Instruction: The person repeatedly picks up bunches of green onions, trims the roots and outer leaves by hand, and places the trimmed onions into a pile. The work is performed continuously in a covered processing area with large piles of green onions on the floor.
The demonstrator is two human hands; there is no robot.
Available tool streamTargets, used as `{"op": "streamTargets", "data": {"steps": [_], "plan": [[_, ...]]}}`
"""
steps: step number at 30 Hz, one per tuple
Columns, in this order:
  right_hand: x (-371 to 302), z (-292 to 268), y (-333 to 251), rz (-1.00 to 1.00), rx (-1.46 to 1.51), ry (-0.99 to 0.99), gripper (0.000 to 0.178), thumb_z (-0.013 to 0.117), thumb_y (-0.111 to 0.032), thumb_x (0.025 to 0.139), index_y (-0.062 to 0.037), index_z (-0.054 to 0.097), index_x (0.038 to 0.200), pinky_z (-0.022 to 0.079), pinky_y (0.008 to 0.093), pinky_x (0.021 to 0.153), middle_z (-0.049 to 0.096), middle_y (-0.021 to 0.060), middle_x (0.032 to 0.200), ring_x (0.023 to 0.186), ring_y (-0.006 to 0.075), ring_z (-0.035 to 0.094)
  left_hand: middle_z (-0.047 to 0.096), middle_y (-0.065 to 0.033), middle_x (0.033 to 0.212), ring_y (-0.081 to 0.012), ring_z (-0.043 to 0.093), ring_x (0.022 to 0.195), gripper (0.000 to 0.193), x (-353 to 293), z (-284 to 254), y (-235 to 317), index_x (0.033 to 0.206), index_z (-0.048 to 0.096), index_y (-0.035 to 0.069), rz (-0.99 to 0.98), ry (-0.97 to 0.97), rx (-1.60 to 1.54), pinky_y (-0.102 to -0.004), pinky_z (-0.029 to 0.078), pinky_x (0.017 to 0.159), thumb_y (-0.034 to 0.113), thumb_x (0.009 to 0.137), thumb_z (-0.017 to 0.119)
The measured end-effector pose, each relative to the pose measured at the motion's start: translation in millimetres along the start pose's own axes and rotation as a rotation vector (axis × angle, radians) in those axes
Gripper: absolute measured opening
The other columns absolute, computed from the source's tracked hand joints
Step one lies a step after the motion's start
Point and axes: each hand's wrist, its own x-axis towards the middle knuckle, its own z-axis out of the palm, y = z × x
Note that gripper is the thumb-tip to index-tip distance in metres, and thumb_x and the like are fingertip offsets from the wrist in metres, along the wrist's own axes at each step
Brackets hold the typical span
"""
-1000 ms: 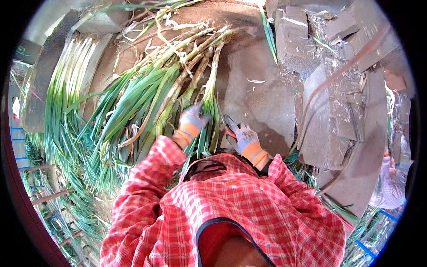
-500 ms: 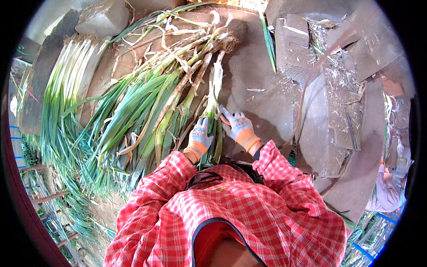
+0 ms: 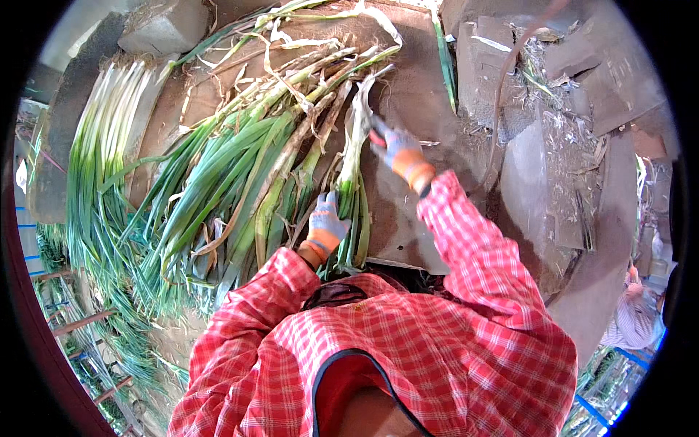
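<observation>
Near my body, my left hand (image 3: 325, 220), in a grey and orange glove, is closed around the leafy part of a large green onion (image 3: 349, 169). The onion's white end points away from me. Beside that white shaft is my right hand (image 3: 400, 151), gloved alike, its fingers curled round a small dark and red object too blurred to name. Whether this object touches the stalk, I cannot tell. Just left of my left hand lies a thick pile of untrimmed green onions (image 3: 226, 167) with dry, brownish outer leaves and dirty roots.
Farther left, cleaner green onions (image 3: 109, 131) lie side by side with white ends away from me. A stone block (image 3: 164, 29) stands at the back left. At right, a brown hose (image 3: 499, 102) crosses boards littered with peelings (image 3: 561, 167). Another person's striped sleeve (image 3: 632, 317) shows far right.
My right hand has moved away from me, up along the onion to its white shaft. My left hand stays on the leaves. The hose has shifted slightly.
</observation>
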Motion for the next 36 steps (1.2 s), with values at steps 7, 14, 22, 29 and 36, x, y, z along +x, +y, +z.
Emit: {"op": "streamTargets", "data": {"steps": [7,14,22,29,36], "plan": [[-155,-22,-24,-0.083,-0.053,-0.046,0.074,0.066,-0.028,0.08,-0.0274,0.032,0.146,0.05,0.0477,0.076,0.057,0.0214,0.1,0.092,0.0388,0.057,0.048,-0.0272,0.13,-0.0405,0.048,0.119,0.076,23,-40,51,0.132,0.04,-0.006,0.003,-0.116,0.019,-0.04,0.042,0.1,0.028,0.071,0.07],[-193,-19,-31,-0.061,-0.069,-0.209,0.076,0.065,-0.034,0.081,-0.0322,0.028,0.147,0.051,0.0481,0.08,0.056,0.0225,0.106,0.099,0.0395,0.056,0.06,-0.0196,0.113,-0.0316,0.058,0.105,0.07,27,-7,19,0.123,0.051,-0.001,0.041,0.038,-0.376,-0.0374,0.047,0.09,0.022,0.064,0.08],[-175,-6,-29,-0.128,-0.02,-0.042,0.073,0.065,-0.031,0.081,-0.0293,0.032,0.146,0.05,0.0479,0.079,0.057,0.0192,0.106,0.098,0.0389,0.057,0.065,-0.0127,0.11,-0.0191,0.062,0.098,0.064,35,-23,7,0.121,0.055,-0.004,-0.031,-0.106,-0.816,-0.0301,0.049,0.088,0.007,0.065,0.082],[-86,-7,-8,0.002,-0.016,-0.027,0.066,0.063,-0.037,0.084,-0.0301,0.036,0.143,0.049,0.047,0.078,0.059,0.0185,0.098,0.089,0.0381,0.059,0.064,-0.0042,0.111,-0.0127,0.06,0.096,0.054,23,-68,8,0.126,0.054,-0.002,-0.104,-0.272,-1.088,-0.0267,0.049,0.083,-0.001,0.075,0.07],[9,22,43,0.158,-0.33,0.443,0.052,0.063,-0.045,0.082,-0.0182,0.056,0.125,0.047,0.0485,0.077,0.058,0.013,0.102,0.098,0.0328,0.057,0.063,-0.0063,0.114,-0.0142,0.06,0.098,0.057,3,-87,-4,0.131,0.049,-0.004,-0.16,-0.396,-1.222,-0.0282,0.049,0.086,-0.001,0.077,0.069]]}}
